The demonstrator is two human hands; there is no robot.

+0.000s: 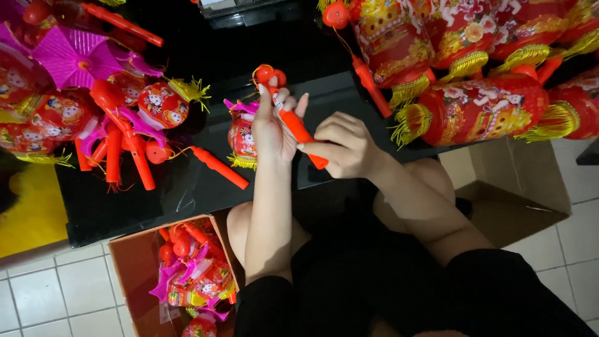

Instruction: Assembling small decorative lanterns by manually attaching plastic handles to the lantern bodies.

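Over the near edge of a black table (187, 187), both hands hold one orange stick handle (298, 131), which slants from upper left to lower right between them. Left hand (272, 128): palm wrapped about the upper part of the handle, fingers loosely fanned and pointing upward. Right hand (345, 148): fingers curled together, thumb and forefinger pinching the lower end of the handle. Red round knob (268, 75): at the top of the handle, just above the left fingertips. Small red paper lantern (242, 138): with pink trim and yellow fringe, just beside the left hand on the table. Loose orange handle (218, 167): lying flat further left. Large red lanterns (480, 109): with yellow tassels, heaped at upper right. Cardboard box (134, 268): on the tiled floor, holding more small lanterns.
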